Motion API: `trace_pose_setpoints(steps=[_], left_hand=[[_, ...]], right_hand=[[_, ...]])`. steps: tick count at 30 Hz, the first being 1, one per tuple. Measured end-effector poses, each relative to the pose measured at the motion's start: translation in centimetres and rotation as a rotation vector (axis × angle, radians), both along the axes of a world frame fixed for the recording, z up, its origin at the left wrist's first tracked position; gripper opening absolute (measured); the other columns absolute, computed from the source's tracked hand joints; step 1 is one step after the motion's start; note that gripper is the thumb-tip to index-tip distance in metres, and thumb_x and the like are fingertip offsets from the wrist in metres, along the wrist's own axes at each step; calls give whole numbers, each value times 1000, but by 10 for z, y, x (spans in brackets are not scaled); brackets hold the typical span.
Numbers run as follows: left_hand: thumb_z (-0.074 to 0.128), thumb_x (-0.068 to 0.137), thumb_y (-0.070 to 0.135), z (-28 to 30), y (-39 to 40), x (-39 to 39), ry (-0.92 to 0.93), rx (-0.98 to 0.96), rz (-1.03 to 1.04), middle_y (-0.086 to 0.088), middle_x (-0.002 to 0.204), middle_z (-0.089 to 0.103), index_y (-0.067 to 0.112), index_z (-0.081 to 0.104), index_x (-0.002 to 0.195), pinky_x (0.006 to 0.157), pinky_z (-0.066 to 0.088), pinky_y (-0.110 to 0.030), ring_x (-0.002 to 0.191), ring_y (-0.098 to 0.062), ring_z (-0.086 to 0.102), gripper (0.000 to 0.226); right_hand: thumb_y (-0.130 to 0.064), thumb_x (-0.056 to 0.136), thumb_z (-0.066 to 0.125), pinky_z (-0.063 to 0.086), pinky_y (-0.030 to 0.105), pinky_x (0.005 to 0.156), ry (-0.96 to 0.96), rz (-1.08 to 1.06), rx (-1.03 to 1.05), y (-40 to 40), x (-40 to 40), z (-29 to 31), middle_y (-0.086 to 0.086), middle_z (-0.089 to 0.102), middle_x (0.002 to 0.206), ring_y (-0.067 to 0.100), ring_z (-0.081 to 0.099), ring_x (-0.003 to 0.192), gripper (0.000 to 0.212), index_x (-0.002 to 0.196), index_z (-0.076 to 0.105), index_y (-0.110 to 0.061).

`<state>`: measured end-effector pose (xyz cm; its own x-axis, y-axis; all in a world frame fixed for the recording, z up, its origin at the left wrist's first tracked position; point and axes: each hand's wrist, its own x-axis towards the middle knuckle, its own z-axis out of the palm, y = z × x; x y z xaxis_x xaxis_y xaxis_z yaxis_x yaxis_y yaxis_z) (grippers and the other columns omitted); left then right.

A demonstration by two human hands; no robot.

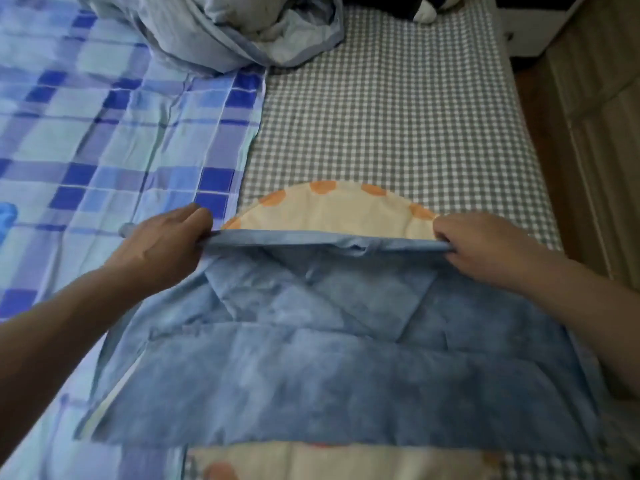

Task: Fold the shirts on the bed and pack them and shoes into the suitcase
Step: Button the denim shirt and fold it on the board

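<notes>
My left hand [166,244] and right hand [485,244] each pinch the far edge of the blue shirt [329,358], which lies flat at six o'clock on the bed [398,116], over a cream dotted cushion [332,209], or so it looks through the blur. The cloth feels light, limp and creasing, so I'd judge the folded edge corners the best hold.

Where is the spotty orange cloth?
In the head view, the spotted cloth lies mid-bed on the checked sheet, poking out behind the blue shirt between both hands.
</notes>
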<state>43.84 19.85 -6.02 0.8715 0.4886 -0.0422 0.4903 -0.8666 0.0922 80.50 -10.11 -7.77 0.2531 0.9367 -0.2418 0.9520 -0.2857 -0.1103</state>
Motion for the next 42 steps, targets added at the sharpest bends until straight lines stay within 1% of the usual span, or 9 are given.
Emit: trace_pose_setpoints(steps=[4,15,21,25,27,30,32,37,42], left_hand=[[55,67,2,-7,-56,-78,0,40,-219,-7,84,50,13,57,85,57,37,-39,72,-35,54,22],[82,40,3,-64,-137,-101,282,6,-33,-8,80,57,14,66,85,49,46,-37,66,-34,61,49],[43,94,47,-70,-212,27,17,-100,-123,-14,143,52,25,56,141,105,41,-54,132,-41,48,52],[23,100,60,-123,-221,34,175,-73,-107,-17,163,29,33,30,159,118,20,-63,151,-43,22,65],[20,101,62,-134,-222,28,151,-86,-78,-14,166,24,33,25,160,120,16,-61,153,-41,17,66],[14,101,63,-140,-224,26,128,-114,-56,-11,168,18,34,18,161,122,12,-59,155,-36,11,67],[12,102,63,-140,-225,27,129,-137,-40,-10,168,17,35,14,162,122,10,-58,156,-35,10,67],[10,102,64,-148,-224,26,182,-159,-30,-8,169,15,35,14,162,122,11,-60,156,-33,8,67],[11,101,64,-146,-222,25,193,-139,-37,-7,170,13,35,13,162,121,12,-61,156,-33,8,68]], right_hand=[[-14,75,37,50,44,50,-94,185,284,-75,-62,-26,7,57,69,30,57,57,14,89,41,-18],[2,68,76,44,43,63,-178,-65,139,-114,-123,-73,6,54,80,29,55,73,33,87,54,-14],[-15,83,57,47,37,75,10,38,204,-131,-109,-46,5,58,98,24,54,86,20,102,64,-11],[-24,93,56,44,44,81,-120,-687,400,-131,-72,-23,15,58,103,36,56,94,19,102,57,-7],[-36,96,57,44,41,93,179,-1146,356,-119,-45,-17,19,59,127,38,57,115,45,130,50,-6],[-38,97,60,38,41,114,658,-1329,415,-100,-9,-28,11,41,156,31,45,139,77,159,21,-16],[-22,99,59,40,36,113,726,-1332,474,-95,4,-41,6,40,156,26,45,139,65,157,30,-22],[4,90,44,48,29,100,487,-1385,526,-108,4,-58,7,63,132,27,60,121,47,123,70,-17],[-16,94,46,32,52,115,-272,-676,382,-91,-50,-43,18,32,158,41,30,144,52,147,45,-16]])
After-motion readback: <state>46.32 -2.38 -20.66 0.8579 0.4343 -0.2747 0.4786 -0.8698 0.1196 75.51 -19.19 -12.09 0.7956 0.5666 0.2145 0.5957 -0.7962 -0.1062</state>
